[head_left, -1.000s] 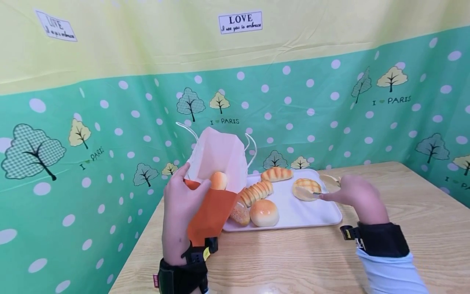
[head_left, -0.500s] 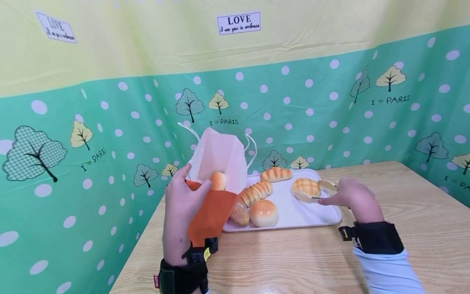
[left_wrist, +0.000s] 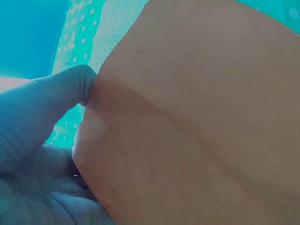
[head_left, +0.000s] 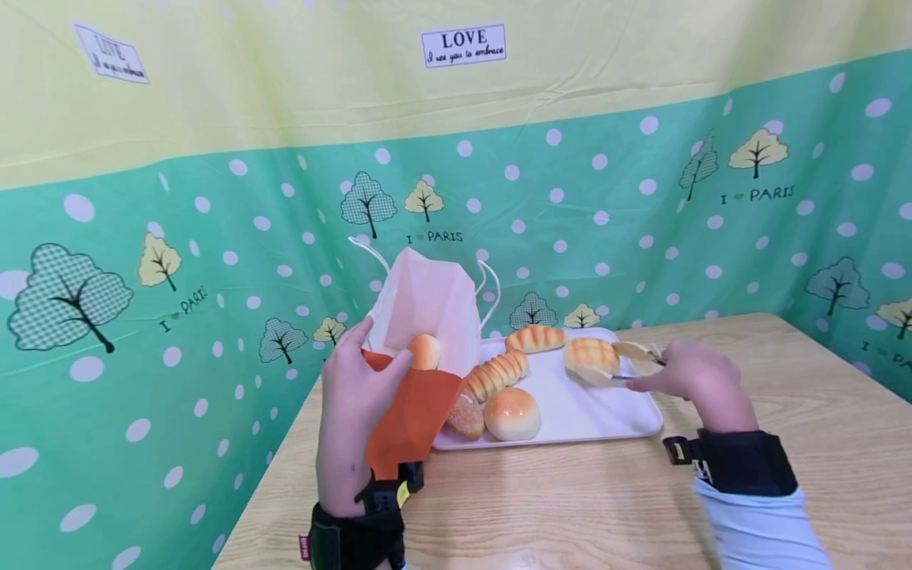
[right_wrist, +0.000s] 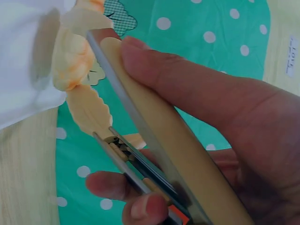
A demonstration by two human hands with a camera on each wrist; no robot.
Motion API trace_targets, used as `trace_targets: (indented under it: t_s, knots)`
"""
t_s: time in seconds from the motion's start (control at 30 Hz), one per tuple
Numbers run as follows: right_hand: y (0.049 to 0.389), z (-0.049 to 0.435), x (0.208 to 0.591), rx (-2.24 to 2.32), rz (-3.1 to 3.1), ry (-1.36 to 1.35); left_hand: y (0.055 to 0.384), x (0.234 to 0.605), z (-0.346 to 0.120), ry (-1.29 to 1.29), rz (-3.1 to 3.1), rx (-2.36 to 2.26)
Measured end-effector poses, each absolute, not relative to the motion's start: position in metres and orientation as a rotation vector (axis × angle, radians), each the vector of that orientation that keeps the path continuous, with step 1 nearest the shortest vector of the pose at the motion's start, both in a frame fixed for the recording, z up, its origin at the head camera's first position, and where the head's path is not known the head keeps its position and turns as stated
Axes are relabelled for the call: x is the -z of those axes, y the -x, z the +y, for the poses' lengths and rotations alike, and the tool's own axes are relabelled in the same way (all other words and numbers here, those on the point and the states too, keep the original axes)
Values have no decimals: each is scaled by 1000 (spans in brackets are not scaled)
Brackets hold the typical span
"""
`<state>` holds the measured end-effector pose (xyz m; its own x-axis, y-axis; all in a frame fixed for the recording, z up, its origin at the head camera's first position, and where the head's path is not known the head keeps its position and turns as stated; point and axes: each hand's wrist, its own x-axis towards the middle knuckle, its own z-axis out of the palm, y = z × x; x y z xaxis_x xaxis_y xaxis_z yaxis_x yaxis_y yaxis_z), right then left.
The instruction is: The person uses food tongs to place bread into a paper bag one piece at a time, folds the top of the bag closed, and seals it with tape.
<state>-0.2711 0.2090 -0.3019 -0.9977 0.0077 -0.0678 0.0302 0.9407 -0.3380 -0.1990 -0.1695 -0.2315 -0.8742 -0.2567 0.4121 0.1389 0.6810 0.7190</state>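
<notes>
My left hand (head_left: 355,408) holds the edge of an orange and white paper bag (head_left: 409,416), thumb over the rim in the left wrist view. The bag leans with its mouth upward, and a round bun (head_left: 425,351) shows inside. My right hand (head_left: 697,381) grips a pair of tongs (right_wrist: 150,119) with beige, wavy-edged tips. Between those tips sits a grid-topped bun (head_left: 591,356), tilted at the right back of the white tray (head_left: 570,416). Whether the bun is off the tray I cannot tell.
Left of the grid-topped bun, the tray bears a scored roll (head_left: 536,339), a spiral roll (head_left: 497,375), a sugared bread (head_left: 465,416) and a shiny round bun (head_left: 513,413). The wooden table (head_left: 570,507) extends around it. A patterned curtain (head_left: 606,198) hangs behind.
The tong tips have come in around the grid-topped bun, which has tipped and shifted slightly left. My left hand and the bag have hardly moved.
</notes>
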Motion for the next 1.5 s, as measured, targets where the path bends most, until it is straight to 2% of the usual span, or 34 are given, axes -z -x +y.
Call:
trace_targets:
  t_s: [0.33, 0.7, 0.83, 1.0, 1.1, 1.5]
  knots:
    - [256, 201, 274, 654, 3285, 6, 197, 231, -167, -85, -2440, 1065]
    - [218, 164, 238, 950, 3604, 90, 198, 231, -167, -70, -2432, 1070]
    - [204, 145, 231, 1109, 3731, 246, 198, 231, -167, -66, -2432, 1073]
    - [193, 124, 227, 1256, 3826, 674, 198, 230, -166, -72, -2434, 1062]
    - [188, 112, 228, 1258, 3803, 829, 198, 230, -167, -71, -2440, 1057]
    - [190, 92, 240, 955, 3650, 874, 199, 229, -170, -73, -2439, 1068]
